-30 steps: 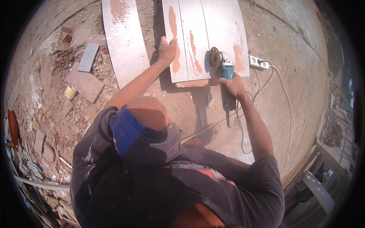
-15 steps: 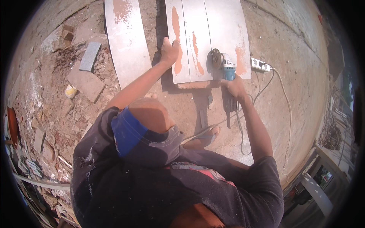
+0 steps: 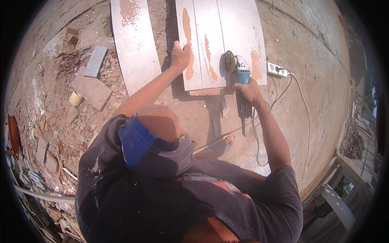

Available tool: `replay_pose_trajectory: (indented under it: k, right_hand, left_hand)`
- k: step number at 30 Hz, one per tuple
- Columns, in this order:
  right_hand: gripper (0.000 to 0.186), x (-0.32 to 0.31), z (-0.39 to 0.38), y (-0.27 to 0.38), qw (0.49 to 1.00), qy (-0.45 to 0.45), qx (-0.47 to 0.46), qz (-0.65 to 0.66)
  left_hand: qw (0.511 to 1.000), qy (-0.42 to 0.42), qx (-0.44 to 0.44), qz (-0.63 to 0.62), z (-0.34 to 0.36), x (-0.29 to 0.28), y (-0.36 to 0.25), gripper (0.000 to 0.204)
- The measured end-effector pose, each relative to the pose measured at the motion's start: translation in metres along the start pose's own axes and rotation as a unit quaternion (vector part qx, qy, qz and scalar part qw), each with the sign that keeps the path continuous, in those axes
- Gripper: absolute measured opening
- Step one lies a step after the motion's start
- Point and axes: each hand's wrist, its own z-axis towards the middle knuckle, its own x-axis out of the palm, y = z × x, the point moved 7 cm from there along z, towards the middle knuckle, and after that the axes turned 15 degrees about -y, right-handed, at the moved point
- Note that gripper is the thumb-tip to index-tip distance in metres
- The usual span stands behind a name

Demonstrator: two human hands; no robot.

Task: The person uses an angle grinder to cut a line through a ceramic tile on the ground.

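A white panel (image 3: 241, 24) with reddish-brown bare patches lies in front of me, two dark lines running lengthwise along it. My left hand (image 3: 180, 57) grips its left edge; the fingers are partly hidden from this angle. In my right hand (image 3: 250, 92) is a teal and black angle grinder (image 3: 243, 75), held by its body at the panel's near edge. The grinder's disc (image 3: 229, 61) stands tilted over the right-hand dark line, with a shadow beside it. Whether the disc touches the panel I cannot tell.
Another white panel (image 3: 135, 48) lies to the left. A white power strip (image 3: 276, 69) with a plugged-in cable sits to the right, and cords trail over the ground. Grey tile (image 3: 96, 60), broken slabs (image 3: 92, 91) and rubble cover the left side. A brick-coloured support (image 3: 204, 92) shows under the panel.
The grinder and my right hand have shifted very slightly to the left and away from me. My left hand stays at the panel's edge.
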Motion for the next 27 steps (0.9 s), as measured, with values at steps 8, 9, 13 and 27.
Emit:
replay_pose_trajectory:
  k: [8,9,13,27]
  right_hand:
    - [0.051,0.001,0.005,0.001,1.000,0.009,0.009,-0.010]
    - [0.051,0.001,0.008,-0.001,1.000,0.011,0.010,-0.011]
    - [0.051,0.001,0.007,0.003,1.000,0.011,0.017,-0.005]
    - [0.048,0.000,0.021,0.022,1.000,0.000,0.001,0.015]
  left_hand:
    - [1.000,-0.001,-0.008,0.005,-0.003,-0.003,-0.006,0.049]
    - [1.000,0.001,-0.008,0.000,-0.003,-0.002,-0.005,0.049]
    - [1.000,0.002,-0.008,-0.005,-0.002,-0.002,-0.002,0.049]
    - [1.000,0.006,-0.010,-0.014,-0.003,-0.001,-0.003,0.048]
